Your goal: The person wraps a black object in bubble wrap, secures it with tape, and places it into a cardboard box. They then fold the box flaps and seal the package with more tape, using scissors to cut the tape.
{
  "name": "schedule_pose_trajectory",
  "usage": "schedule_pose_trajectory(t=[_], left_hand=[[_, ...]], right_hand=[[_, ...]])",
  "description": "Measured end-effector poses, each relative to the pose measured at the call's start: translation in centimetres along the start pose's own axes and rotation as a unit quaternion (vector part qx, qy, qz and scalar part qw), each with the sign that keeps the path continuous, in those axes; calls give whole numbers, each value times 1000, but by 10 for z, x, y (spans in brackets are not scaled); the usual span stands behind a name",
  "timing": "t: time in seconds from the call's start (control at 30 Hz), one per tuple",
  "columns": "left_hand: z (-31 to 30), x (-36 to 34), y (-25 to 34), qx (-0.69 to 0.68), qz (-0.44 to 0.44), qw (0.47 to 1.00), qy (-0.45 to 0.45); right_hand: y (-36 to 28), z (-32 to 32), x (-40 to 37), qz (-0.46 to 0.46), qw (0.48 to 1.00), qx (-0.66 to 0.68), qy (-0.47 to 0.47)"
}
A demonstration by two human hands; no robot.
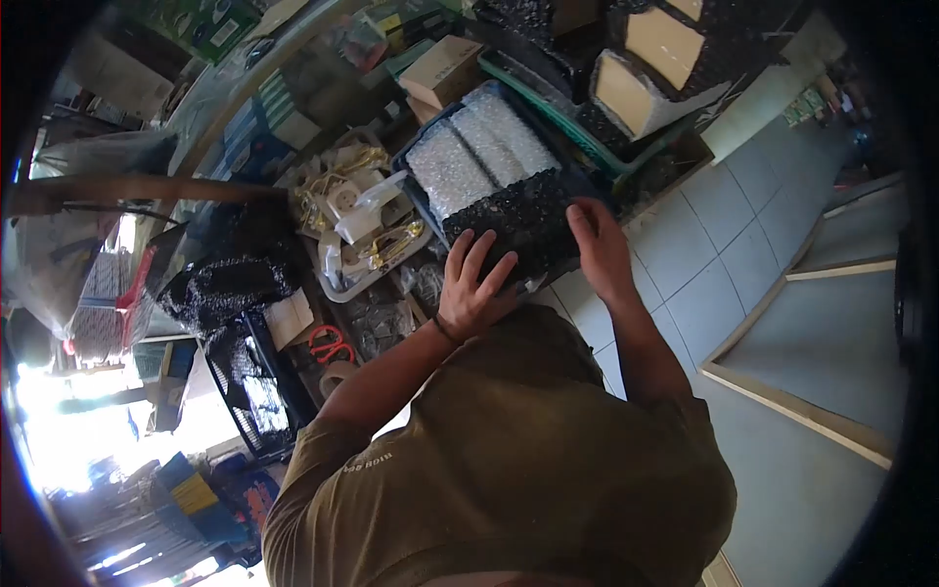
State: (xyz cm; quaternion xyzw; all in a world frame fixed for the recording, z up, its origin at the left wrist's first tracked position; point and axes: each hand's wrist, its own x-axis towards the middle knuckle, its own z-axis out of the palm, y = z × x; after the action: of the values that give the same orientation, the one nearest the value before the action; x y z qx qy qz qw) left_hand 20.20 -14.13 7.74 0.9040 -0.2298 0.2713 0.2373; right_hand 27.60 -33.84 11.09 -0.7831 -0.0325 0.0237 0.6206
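My left hand [472, 286] lies with its fingers spread on a black bubble-wrapped bundle [514, 225]. At the bundle's right side is my right hand [599, 245], thumb and fingers apart, with its fingertips near the upper right corner; whether it touches the bundle is hard to tell. Behind the black bundle, clear bubble-wrapped packs [479, 147] lie side by side in a dark blue crate [403, 176]. Neither hand is closed around anything.
Left of the crate, a pale tray [342, 292] holds white and gold parts. Red-handled scissors [331, 344] lie nearer me. A cardboard box [440, 70] and a green tray [597, 152] with black-wrapped packages stand behind. Wooden-framed panels [812, 362] are at the right.
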Motion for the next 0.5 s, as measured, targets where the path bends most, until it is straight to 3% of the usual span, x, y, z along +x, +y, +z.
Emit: schedule_pose_trajectory(t=[0.07,0.2,0.27,0.33,0.5], left_hand=[[16,-5,-8,12,-4,1000,-5],[23,-12,-8,16,-38,999,-19],[26,-18,-8,-9,-48,999,-22],[26,-21,-9,-6,-26,996,-85],[20,-19,-11,-67,-57,991,-102]], right_hand=[[19,6,7,10,1000,-23,-1],[43,20,18,-110,987,-102,54],[40,20,20,-88,990,-97,45],[42,19,23,-110,983,-140,38],[30,15,24,-60,992,-111,2]])
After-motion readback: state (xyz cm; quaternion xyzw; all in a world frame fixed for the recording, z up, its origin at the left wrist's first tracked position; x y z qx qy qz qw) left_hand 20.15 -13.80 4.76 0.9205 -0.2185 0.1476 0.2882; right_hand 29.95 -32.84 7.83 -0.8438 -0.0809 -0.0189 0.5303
